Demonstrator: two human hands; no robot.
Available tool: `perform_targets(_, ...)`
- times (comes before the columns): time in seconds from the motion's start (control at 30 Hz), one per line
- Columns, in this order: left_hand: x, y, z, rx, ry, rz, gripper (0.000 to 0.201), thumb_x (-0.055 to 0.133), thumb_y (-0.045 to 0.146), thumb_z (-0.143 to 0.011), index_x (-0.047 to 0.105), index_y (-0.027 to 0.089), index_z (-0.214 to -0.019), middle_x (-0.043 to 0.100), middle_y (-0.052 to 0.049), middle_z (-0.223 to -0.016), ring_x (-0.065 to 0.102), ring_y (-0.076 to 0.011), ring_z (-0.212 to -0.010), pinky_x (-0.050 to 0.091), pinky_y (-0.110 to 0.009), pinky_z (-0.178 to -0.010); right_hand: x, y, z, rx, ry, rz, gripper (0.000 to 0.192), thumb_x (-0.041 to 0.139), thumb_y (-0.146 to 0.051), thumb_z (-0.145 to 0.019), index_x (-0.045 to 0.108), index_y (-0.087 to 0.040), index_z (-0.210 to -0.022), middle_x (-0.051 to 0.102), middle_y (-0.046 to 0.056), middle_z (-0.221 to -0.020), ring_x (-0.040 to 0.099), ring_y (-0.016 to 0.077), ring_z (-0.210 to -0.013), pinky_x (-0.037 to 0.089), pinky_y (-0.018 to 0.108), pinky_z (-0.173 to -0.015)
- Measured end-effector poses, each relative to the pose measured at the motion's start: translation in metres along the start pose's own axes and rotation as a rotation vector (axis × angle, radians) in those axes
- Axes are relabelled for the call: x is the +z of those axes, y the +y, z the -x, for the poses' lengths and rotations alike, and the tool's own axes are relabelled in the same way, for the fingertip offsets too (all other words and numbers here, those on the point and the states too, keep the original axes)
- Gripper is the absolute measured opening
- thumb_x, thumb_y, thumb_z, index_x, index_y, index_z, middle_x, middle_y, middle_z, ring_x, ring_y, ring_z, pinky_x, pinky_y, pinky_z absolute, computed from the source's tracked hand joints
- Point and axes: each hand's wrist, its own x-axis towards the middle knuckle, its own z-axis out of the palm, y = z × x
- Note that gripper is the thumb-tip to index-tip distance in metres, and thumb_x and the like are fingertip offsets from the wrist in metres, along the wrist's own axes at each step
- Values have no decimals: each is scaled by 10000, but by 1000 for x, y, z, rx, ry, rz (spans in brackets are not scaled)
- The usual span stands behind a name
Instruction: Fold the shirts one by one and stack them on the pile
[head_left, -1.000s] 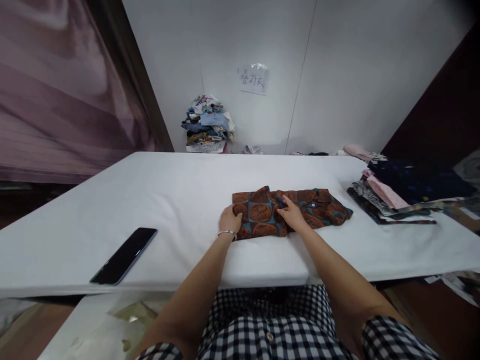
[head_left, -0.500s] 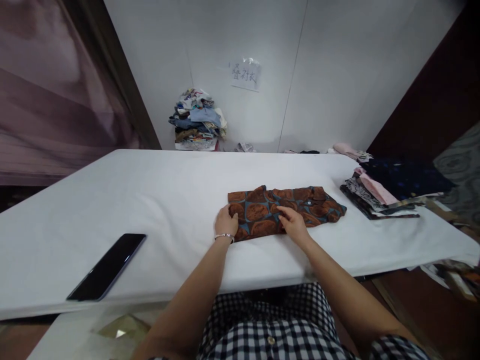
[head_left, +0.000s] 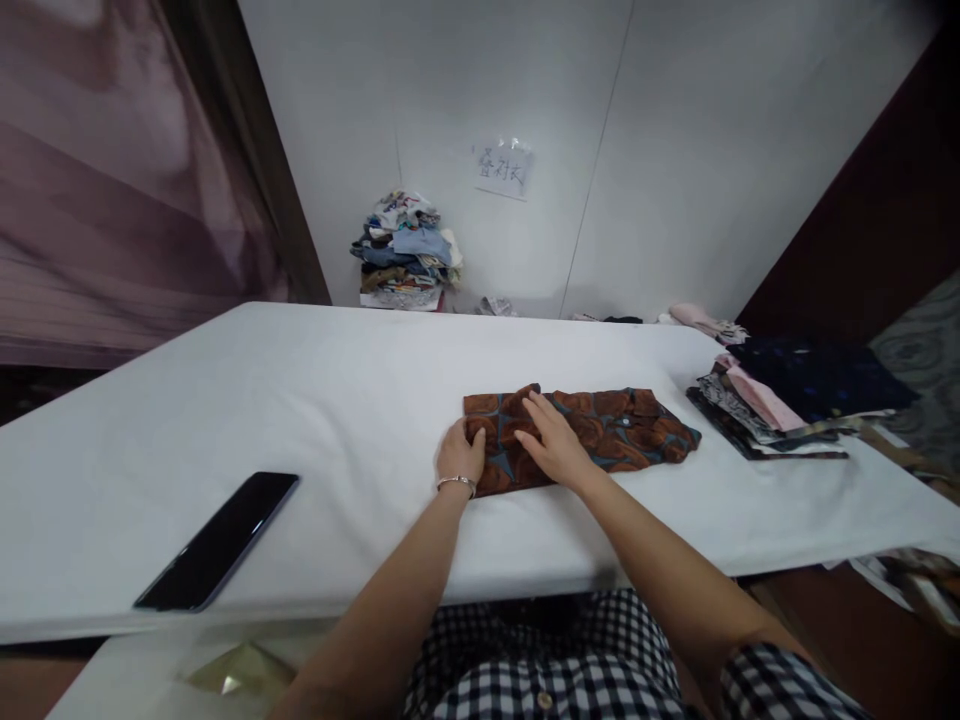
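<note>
I saw a folded shirt point(head_left: 592, 432), brown with round patterns on a blue ground, lying on the white table point(head_left: 337, 400) a little right of the middle, near the front edge. The left hand point(head_left: 459, 452), with a thin bracelet point(head_left: 456, 483) on the wrist, rested at the left end of the shirt, its fingers curled on the edge of the cloth; I could not tell if it pinched the cloth or only pressed it. The right hand point(head_left: 551, 443) lay flat and released on top of the left half of the shirt, fingers spread and pointing away from me, just beside the left hand.

A black phone point(head_left: 219, 540) lay face up on the table, well apart to the left. A stack of folded clothes point(head_left: 780, 400) stood at the right end of the table. A second pile of clothes point(head_left: 406, 250) sat against the back wall. A paper note point(head_left: 502, 168) was stuck on the wall above it, with handwritten characters too small for me to read.
</note>
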Motion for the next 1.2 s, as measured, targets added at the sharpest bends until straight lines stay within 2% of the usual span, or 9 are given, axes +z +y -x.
perform_targets(0.13, -8, 4, -4, -142, -59, 96, 489, 457, 397, -894, 468, 125, -1300, 602, -126, -1262, 570, -257, -1140, 418, -359, -974, 36, 3, -8, 170, -239, 134, 625, 386, -485, -916, 370, -128, -1430, 261, 147, -1521, 174, 284, -1417, 133, 483, -1132)
perform_targets(0.33, -10, 6, -32, -280, -177, 152, 621, 591, 452, -791, 493, 82, -1280, 633, -183, -1197, 573, -295, -1145, 450, -350, -913, 51, 10, -4, 175, -230, 154, 630, 334, -500, -935, 365, -115, -1432, 233, 138, -1532, 139, 272, -1424, 95, 460, -1137)
perform_targets(0.43, -1, 9, -43, -256, -234, 173, 385, 655, 345, -723, 654, 108, -1026, 703, -162, -1029, 657, -285, -966, 498, -322, -774, 45, 10, -8, 185, -251, 112, 626, 365, -495, -928, 370, -118, -1429, 225, 147, -1533, 129, 279, -1427, 85, 469, -1135)
perform_targets(0.53, -2, 15, -49, -192, -234, 201, 195, 610, 221, -713, 682, 157, -882, 730, -88, -894, 677, -220, -835, 497, -273, -703, 39, 3, -15, 221, -274, 22, 624, 431, -467, -909, 371, -125, -1427, 273, 163, -1513, 175, 294, -1415, 100, 500, -1128)
perform_targets(0.73, -58, 13, -49, -96, -116, 170, 217, 584, 215, -713, 674, 193, -909, 718, -41, -877, 654, -198, -828, 488, -262, -706, 44, -38, -21, 140, -143, -511, 608, 577, -397, -843, 413, -234, -1406, 459, 72, -1420, 411, 225, -1308, 278, 395, -1102)
perform_targets(0.87, -94, -5, -41, -131, -91, 89, 202, 607, 238, -722, 671, 209, -912, 716, -32, -854, 656, -204, -804, 492, -269, -688, 54, -59, -20, 311, -118, -914, 611, 599, -443, -819, 451, -258, -1382, 465, 48, -1417, 433, 197, -1295, 296, 357, -1099)
perform_targets(1.0, -101, -13, -36, -131, -115, 25, 214, 607, 274, -752, 661, 190, -941, 712, -65, -920, 655, -224, -877, 498, -298, -753, 52, -63, -21, 459, -100, -1240, 528, 602, -413, -824, 506, -278, -1326, 508, 37, -1379, 460, 174, -1267, 292, 360, -1097)
perform_targets(1.1, -92, 12, -35, -92, -135, 53, 245, 614, 262, -759, 652, 173, -984, 708, -79, -956, 654, -226, -902, 503, -307, -777, 40, -57, -21, 565, -142, -1437, 474, 536, -429, -870, 503, -271, -1315, 555, 42, -1325, 504, 164, -1217, 315, 358, -1075)
perform_targets(1.2, -73, 65, -32, -13, -179, 158, 278, 631, 239, -764, 640, 154, -1029, 698, -94, -1012, 653, -213, -912, 509, -300, -788, 20, -40, -19, 597, -145, -1527, 520, 388, -534, -913, 471, -238, -1333, 600, 68, -1256, 572, 174, -1121, 390, 359, -1009)
